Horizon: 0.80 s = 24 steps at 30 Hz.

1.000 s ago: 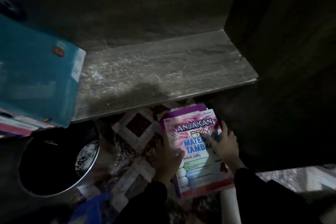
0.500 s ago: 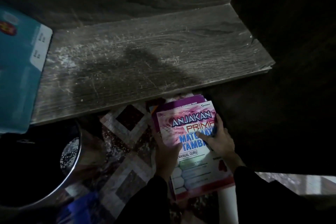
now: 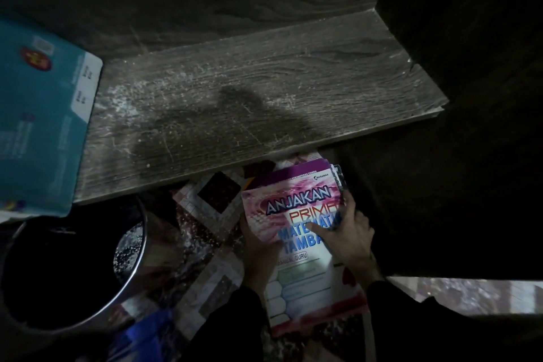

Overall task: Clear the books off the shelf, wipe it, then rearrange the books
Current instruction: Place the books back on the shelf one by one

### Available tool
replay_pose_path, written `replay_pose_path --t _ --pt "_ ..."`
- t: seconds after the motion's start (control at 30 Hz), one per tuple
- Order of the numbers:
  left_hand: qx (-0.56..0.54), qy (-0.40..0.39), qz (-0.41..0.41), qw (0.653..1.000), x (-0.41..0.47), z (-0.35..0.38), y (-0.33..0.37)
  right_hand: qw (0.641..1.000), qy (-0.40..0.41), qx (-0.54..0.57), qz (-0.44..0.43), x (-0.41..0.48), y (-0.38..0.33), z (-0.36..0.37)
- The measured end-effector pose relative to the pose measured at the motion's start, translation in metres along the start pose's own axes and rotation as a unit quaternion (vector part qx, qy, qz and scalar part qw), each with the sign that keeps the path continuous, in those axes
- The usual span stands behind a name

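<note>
At five o'clock, just below the shelf's front edge, the left hand (image 3: 260, 247) grips the left edge of a stack of books (image 3: 299, 282). The right hand (image 3: 351, 236) clasps its right edge, thumb on the glossy pink cover. At eight o'clock a round, shiny metal bucket (image 3: 143, 244) stands on patterned floor tiles (image 3: 205, 244). Beyond, the dusty, scratched wood-grain shelf (image 3: 249, 97) runs open from a flat teal book (image 3: 38, 126) at nine o'clock to the dark side wall (image 3: 470, 67) at two.

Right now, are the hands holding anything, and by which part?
Yes: a stack of books, pink book on top. The left hand grips its left edge, the right hand its right edge, thumb across the cover.
</note>
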<state>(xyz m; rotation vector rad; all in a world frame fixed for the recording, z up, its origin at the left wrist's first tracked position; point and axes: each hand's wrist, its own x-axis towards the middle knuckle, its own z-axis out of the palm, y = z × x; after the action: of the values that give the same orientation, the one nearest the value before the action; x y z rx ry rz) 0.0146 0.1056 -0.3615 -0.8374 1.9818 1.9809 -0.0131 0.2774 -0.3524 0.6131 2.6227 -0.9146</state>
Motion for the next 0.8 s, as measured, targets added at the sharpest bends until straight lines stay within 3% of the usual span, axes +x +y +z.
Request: replay_pose_path --t 0.17,0.27,0.37,0.5,0.63,0.8 --pt "0.014 -0.003 0.044 0.999 0.001 -0.025 -0.014 0.997 -0.035 0.072 0.002 -0.004 0.000 -0.004" --pt "0.021 -0.026 0.042 0.999 0.006 -0.034 -0.020 0.979 -0.061 0.162 0.108 0.004 -0.004 -0.009" --pt "0.022 -0.051 -0.042 0.998 0.008 -0.037 -0.027 0.951 -0.116 0.234 0.167 0.015 -0.005 -0.012" --pt "0.029 -0.061 -0.091 0.994 0.015 -0.042 -0.047 0.966 -0.155 0.199 0.049 0.001 -0.020 -0.011" --pt "0.062 -0.061 -0.002 0.996 0.002 -0.036 -0.021 0.987 -0.106 0.114 -0.042 -0.013 -0.021 -0.009" --pt "0.108 -0.117 0.014 0.987 -0.002 -0.037 -0.017 0.989 -0.132 0.030 -0.060 -0.014 -0.015 -0.009"
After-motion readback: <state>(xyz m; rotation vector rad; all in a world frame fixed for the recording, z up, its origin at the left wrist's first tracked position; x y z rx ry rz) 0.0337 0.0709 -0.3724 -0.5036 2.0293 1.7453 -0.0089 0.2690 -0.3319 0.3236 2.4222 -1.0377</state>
